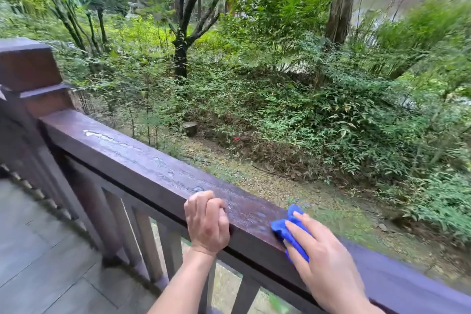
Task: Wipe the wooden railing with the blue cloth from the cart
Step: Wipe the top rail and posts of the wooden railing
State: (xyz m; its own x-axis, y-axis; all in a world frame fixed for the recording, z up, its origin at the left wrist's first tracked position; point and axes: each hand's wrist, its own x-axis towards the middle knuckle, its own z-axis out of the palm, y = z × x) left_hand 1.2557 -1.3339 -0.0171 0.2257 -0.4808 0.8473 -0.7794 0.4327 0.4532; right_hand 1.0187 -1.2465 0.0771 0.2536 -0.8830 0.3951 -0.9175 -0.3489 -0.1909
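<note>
The dark wooden railing runs from a post at the left down to the lower right, its top wet and streaked. A crumpled blue cloth lies on the rail's top and near edge. My right hand presses flat on the cloth, fingers spread over it. My left hand rests on the rail just left of the cloth, fingers curled loosely over the near edge with nothing in them. No cart is in view.
A thick square post caps the rail at the left. Vertical balusters stand below the rail. Grey deck boards lie at the lower left. Beyond the rail are shrubs, trees and a gravel path.
</note>
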